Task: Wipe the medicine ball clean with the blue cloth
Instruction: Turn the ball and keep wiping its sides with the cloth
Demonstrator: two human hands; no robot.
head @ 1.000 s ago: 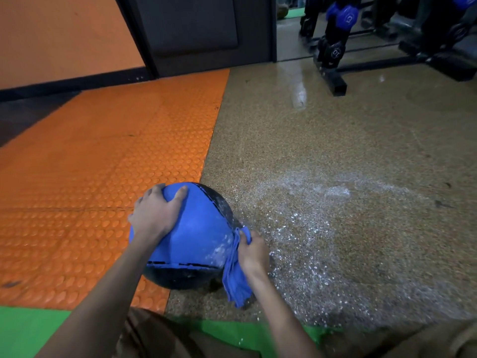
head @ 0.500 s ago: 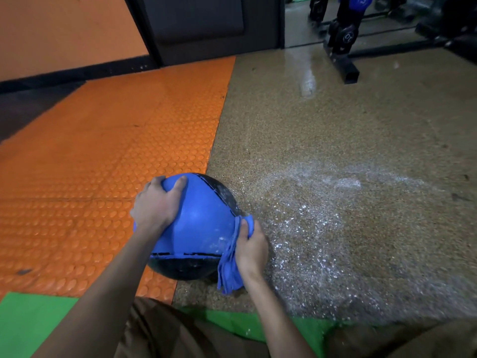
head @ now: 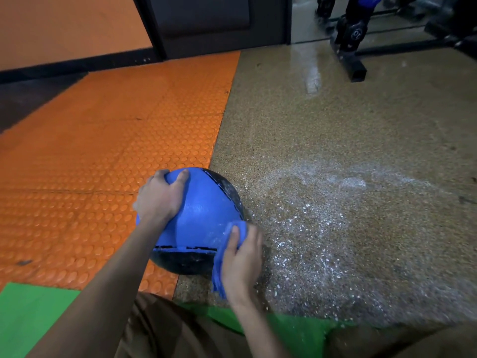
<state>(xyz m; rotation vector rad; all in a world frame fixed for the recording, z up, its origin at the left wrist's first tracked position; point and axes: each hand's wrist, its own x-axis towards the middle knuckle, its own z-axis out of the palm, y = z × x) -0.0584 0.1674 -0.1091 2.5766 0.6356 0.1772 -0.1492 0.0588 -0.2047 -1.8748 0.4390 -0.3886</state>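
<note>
While the left hand (head: 160, 197) grips the medicine ball (head: 204, 210), straddling the orange mat (head: 103, 151) edge, the right hand (head: 242, 257) clutches the blue cloth (head: 219, 276) against its four-o'clock side. Mid-wipe; next, probably, the speckled one-o'clock panel (head: 227, 187).

On my feed the left forearm (head: 111, 277) and right forearm (head: 255, 326) are bare from the near edge up to the left hand (head: 160, 200) and right hand (head: 241, 257). The only clothing I see is dull brown trousers (head: 165, 332), creased along the near edge.
</note>
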